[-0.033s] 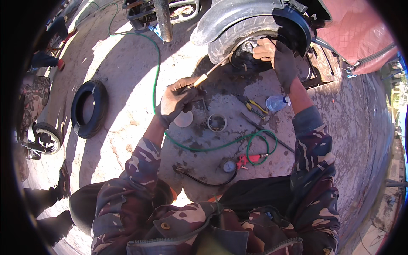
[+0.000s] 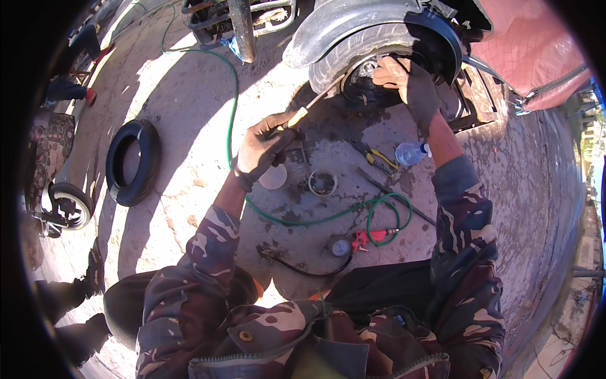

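Observation:
My left hand (image 2: pixel 264 142) is closed on the pale handle of a long screwdriver (image 2: pixel 297 116), whose shaft slants up to the rim of a mounted wheel (image 2: pixel 334 63) under a dark curved mudguard (image 2: pixel 350 18). My right hand (image 2: pixel 407 85), in a dark glove with bare fingertips, is at the wheel's rim, fingers bent around something I cannot make out. Below lie yellow-handled pliers (image 2: pixel 382 161), a long metal bar (image 2: pixel 420 215), a white pot (image 2: pixel 322 182), a pale round lid (image 2: pixel 273 177) and a clear plastic bottle (image 2: pixel 409 153).
A loose tyre (image 2: pixel 117 161) lies left, near another vehicle's wheel (image 2: pixel 79 205). A green hose (image 2: pixel 297 222) runs to a red inflator with gauge (image 2: pixel 363 239). People's legs show at the left edge (image 2: pixel 82 287). A pink padded cover (image 2: pixel 524 44) is upper right, a metal frame (image 2: pixel 243 28) at top.
My right hand has shifted very slightly to the left at the wheel's rim. My left hand and the screwdriver are almost unchanged.

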Demonstrator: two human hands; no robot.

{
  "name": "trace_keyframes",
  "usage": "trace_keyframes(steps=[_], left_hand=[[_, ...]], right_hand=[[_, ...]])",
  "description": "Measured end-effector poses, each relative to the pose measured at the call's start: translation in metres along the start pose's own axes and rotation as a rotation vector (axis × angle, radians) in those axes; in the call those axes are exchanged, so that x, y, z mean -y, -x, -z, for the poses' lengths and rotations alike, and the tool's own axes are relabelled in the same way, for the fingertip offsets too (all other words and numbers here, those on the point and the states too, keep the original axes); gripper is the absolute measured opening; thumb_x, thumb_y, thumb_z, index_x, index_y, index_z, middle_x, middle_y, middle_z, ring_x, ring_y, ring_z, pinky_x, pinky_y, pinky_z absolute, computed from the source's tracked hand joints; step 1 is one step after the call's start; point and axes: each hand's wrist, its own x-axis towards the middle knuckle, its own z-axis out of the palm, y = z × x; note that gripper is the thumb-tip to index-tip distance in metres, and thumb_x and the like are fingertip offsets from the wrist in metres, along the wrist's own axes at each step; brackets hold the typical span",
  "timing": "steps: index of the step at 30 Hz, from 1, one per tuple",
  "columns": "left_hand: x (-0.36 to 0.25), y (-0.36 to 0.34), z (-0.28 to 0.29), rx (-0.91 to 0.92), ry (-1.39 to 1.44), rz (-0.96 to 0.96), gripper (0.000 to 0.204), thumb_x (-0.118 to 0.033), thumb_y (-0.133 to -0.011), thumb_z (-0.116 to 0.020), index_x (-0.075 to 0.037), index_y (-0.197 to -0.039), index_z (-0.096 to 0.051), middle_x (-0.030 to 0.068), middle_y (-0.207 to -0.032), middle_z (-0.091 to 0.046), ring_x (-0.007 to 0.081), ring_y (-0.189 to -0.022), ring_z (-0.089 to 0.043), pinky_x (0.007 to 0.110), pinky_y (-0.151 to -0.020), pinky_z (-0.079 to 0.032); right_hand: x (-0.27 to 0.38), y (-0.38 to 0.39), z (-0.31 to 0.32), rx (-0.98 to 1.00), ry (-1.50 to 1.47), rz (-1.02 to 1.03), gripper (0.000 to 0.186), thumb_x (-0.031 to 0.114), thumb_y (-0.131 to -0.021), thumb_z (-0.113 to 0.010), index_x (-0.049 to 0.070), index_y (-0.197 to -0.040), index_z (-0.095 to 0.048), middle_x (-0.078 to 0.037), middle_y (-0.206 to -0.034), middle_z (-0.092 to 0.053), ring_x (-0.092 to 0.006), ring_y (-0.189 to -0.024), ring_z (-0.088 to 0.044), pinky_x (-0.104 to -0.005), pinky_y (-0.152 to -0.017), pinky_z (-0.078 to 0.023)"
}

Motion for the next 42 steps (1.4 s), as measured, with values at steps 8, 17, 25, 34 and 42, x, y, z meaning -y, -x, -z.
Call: trace_keyframes(steps=[8,17,25,34,42], left_hand=[[-0.008,0.008,-0.065,-0.383,-0.629,-0.328,0.046,-0.018,-0.098,-0.070,-0.010,-0.143,-0.065,0.0186,-0.104,-0.074,0.0354,-0.088,-0.072,0.043,-0.084,-0.057],[-0.042,-0.026,-0.016,-0.202,-0.515,-0.082,0.040,-0.007,-0.095,-0.075,-0.006,-0.135,-0.073,0.0004,-0.101,-0.073,0.0082,-0.090,-0.066,0.026,-0.083,-0.053],[-0.060,-0.103,0.080,0.294,-0.302,-0.056,0.053,-0.001,-0.088,-0.066,-0.004,-0.140,-0.069,0.0051,-0.102,-0.075,0.0091,-0.081,-0.062,0.027,-0.076,-0.054],[-0.037,-0.059,-0.012,-0.139,-0.483,0.080,0.045,-0.024,-0.095,-0.078,-0.011,-0.137,-0.071,0.0129,-0.121,-0.077,0.0206,-0.095,-0.075,0.036,-0.082,-0.059],[-0.007,-0.040,-0.088,-0.343,-0.299,-0.087,0.046,-0.022,-0.094,-0.077,-0.010,-0.137,-0.070,0.0205,-0.115,-0.075,0.0285,-0.093,-0.076,0.038,-0.080,-0.061]], right_hand=[[0.008,-0.019,-0.030,0.116,0.053,0.030,0.044,0.019,-0.097,-0.080,-0.011,-0.125,-0.064,-0.016,-0.119,-0.075,-0.0232,-0.104,-0.077,-0.0330,-0.078,-0.064],[-0.005,-0.028,-0.028,0.098,0.216,0.174,0.048,0.041,-0.101,-0.074,-0.007,-0.106,-0.068,-0.014,-0.089,-0.080,-0.0196,-0.083,-0.078,-0.0325,-0.070,-0.060],[-0.001,-0.031,-0.016,0.037,0.954,0.763,0.043,0.043,-0.100,-0.073,0.002,-0.112,-0.074,-0.017,-0.081,-0.074,-0.0217,-0.074,-0.074,-0.0381,-0.068,-0.054],[-0.005,-0.031,-0.023,-0.007,0.630,0.388,0.068,0.062,-0.095,-0.070,-0.004,-0.079,-0.073,-0.012,-0.062,-0.068,-0.0213,-0.059,-0.067,-0.0377,-0.062,-0.051],[-0.021,-0.034,-0.008,-0.037,0.628,0.584,0.028,0.022,-0.105,-0.061,0.013,-0.130,-0.070,-0.018,-0.080,-0.066,-0.0399,-0.073,-0.065,-0.0444,-0.072,-0.052]])
